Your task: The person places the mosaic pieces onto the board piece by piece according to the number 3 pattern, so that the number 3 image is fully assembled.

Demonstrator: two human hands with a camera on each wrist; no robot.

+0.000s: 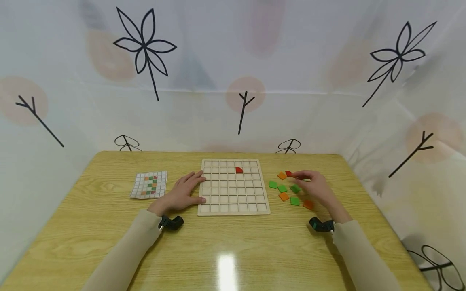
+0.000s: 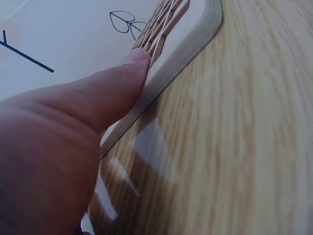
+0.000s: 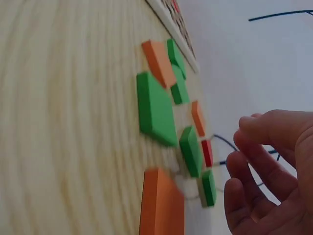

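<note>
A wooden grid board (image 1: 215, 188) lies on the table, with one red quarter-round piece (image 1: 238, 169) in a cell near its top. My left hand (image 1: 181, 192) rests along the board's left side, fingers spread. In the left wrist view, the thumb (image 2: 122, 83) touches the board's rim (image 2: 188, 46). To the right of the board, my right hand (image 1: 316, 187) hovers above loose tiles, fingertips beside a red tile (image 1: 289, 173). The right wrist view shows these fingers (image 3: 271, 132) bent, with nothing between them, and the red tile (image 3: 207, 153) lying on the table.
Around the right hand lie several green tiles (image 1: 282, 188) and orange tiles (image 1: 283, 197). Left of the board is a paper pattern card (image 1: 136, 189) with a coloured grid. A patterned cloth (image 1: 218, 117) hangs behind the wooden table (image 1: 196, 250).
</note>
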